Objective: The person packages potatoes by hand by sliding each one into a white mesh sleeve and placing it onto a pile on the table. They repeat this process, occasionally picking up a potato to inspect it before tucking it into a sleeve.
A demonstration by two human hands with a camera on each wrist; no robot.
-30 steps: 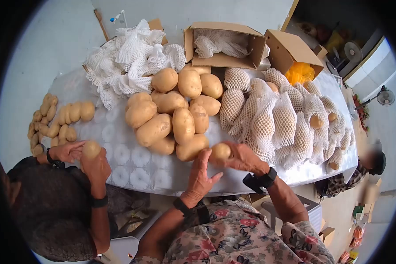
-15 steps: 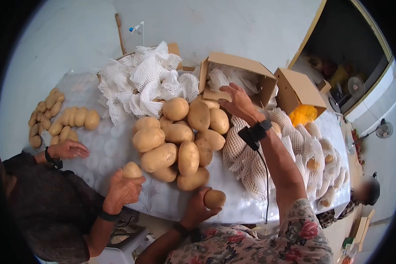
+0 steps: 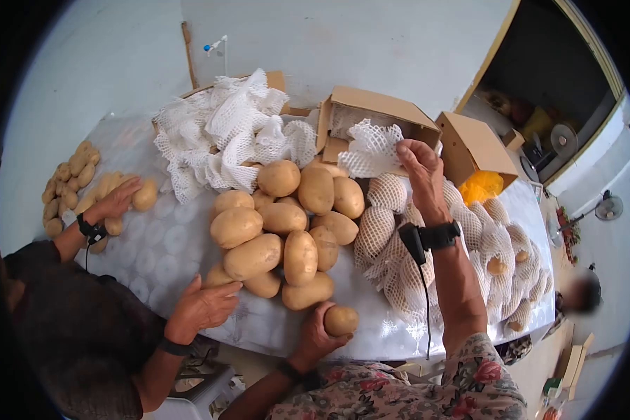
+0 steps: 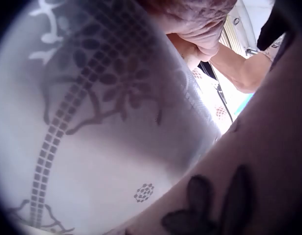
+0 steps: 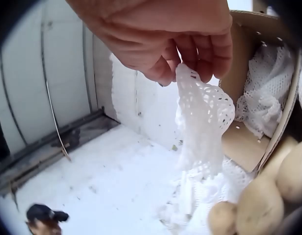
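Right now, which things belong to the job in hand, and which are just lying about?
Likely part of the job: potato in the left hand, white net in the right hand, loose potatoes, netted potatoes, open box.

Apparently just about: two fans, brown stick.

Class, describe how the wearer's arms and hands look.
The left hand and right hand are bare. There is a dark left wristband; the black right wristband carries a black block with a dark cable. The right sleeve is pale with red flowers.
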